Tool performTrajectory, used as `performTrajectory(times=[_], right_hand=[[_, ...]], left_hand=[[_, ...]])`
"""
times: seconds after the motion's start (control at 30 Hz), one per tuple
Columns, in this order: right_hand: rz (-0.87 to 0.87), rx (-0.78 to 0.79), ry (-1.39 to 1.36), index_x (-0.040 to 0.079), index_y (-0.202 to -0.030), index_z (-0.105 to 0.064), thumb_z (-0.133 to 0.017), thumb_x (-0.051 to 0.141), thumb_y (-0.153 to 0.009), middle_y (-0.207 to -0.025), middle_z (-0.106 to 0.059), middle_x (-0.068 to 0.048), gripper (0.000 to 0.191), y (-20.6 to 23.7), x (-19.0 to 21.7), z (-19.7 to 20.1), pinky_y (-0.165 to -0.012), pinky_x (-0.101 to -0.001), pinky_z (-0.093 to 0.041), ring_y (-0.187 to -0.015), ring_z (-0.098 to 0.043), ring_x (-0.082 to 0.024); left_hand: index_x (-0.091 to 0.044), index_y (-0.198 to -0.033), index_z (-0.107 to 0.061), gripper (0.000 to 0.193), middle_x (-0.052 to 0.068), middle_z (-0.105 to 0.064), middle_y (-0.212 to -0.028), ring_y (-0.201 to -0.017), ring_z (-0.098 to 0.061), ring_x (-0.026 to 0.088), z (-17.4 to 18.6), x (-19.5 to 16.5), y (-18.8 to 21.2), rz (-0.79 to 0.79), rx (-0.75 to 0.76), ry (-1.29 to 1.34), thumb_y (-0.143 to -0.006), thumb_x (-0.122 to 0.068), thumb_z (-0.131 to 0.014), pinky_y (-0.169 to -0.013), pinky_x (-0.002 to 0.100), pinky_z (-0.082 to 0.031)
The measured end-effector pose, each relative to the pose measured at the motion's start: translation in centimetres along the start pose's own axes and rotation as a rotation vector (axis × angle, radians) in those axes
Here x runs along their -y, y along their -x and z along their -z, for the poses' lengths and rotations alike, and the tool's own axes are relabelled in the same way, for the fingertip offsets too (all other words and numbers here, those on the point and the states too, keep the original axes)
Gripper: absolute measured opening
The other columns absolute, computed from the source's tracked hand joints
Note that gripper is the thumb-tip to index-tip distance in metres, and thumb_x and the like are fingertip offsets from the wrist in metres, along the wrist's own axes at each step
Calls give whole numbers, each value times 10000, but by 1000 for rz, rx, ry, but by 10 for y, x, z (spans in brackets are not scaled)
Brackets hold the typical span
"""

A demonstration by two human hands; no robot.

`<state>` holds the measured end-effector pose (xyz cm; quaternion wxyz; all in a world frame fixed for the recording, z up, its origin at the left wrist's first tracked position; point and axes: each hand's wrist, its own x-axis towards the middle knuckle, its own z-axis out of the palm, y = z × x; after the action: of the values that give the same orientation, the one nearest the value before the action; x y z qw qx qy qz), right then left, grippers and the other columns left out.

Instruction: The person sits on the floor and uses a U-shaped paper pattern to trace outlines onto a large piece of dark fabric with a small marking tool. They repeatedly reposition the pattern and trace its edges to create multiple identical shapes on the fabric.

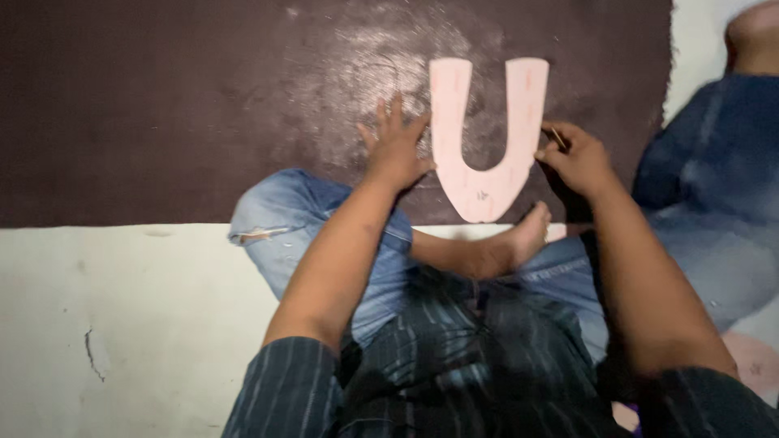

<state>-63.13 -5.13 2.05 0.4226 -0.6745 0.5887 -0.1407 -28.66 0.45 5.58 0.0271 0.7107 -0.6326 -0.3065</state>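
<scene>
Nearest the camera are the person's striped dark sleeves and folded legs in blue jeans [324,219], with a bare foot [519,239] tucked just below the work. Beyond it lies a pale pink U-shaped cutout [484,174], flat on a dark brown sheet [162,105] that covers the far part of the pale floor [122,324]. Its curved bottom points near, its two arms run away to the far side, so its long axis goes near to far. The cutout sits between the two hands. The left hand [395,150] lies just left of it, fingers spread and pressed flat on the sheet, its fingertips touching or nearly touching the cutout's left edge. The right hand [578,158] is against the right arm's outer edge, fingers pinched around a thin stick-like tool [558,138]. At far right sits another person in blue jeans [714,186].
</scene>
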Motion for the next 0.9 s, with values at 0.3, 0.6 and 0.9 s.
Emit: performTrajectory(times=[0.3,0.6,0.9], right_hand=[[49,-9,-139,106,-1393,-676,-813,109,-854,-967,-658,-19,556,2,-28,2,-799,-276,-514,-871,-608,-120],[68,-16,-22,154,-1392,-687,-814,111,-847,-1007,-659,-80,562,5,-26,5,-851,-322,-520,-913,-654,-191],[52,-28,-24,146,-1388,-689,-824,138,-843,-1003,-653,-58,561,5,-21,4,-835,-315,-519,-907,-650,-181]], left_hand=[[-390,-1511,-474,963,141,-56,-1700,-1558,14,450,-18,-4,-4,-11,-33,19,-660,-417,-924,-1161,780,5],[-417,-1500,-482,943,129,-38,-1711,-1556,57,456,-26,0,-8,-15,-23,43,-665,-416,-919,-1163,771,40],[-428,-1480,-497,954,125,-34,-1708,-1558,68,449,-20,-6,-5,3,-13,36,-633,-402,-936,-1186,745,37]])
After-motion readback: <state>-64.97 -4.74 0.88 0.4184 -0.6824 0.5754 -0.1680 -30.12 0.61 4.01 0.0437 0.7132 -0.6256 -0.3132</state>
